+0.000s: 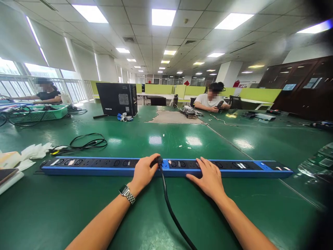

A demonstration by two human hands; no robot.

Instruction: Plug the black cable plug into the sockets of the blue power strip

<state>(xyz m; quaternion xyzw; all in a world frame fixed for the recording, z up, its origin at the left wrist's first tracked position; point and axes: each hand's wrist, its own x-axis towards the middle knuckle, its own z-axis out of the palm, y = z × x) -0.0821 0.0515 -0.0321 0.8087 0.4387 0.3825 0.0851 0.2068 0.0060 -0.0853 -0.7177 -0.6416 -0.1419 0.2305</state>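
A long blue and black power strip [104,171] lies across the green table in front of me, with rows of sockets along its top. My left hand [144,170], a metal-band watch [127,193] on its wrist, pinches a black power plug [159,160] at a socket near the strip's middle. Whether the plug is fully seated I cannot tell. From it a thick black cable [169,201] runs down toward me between my arms. My right hand [209,177] rests on the strip to the right of the plug, fingers spread over its top and thumb along the front side.
A coiled black cable [88,140] lies beyond the strip at left, near crumpled white tissues [37,151]. Farther back are a green basket [61,113], a black computer case [114,99] and metal parts [191,111]. A clear plastic bottle [318,161] lies at right. Two people sit across the table.
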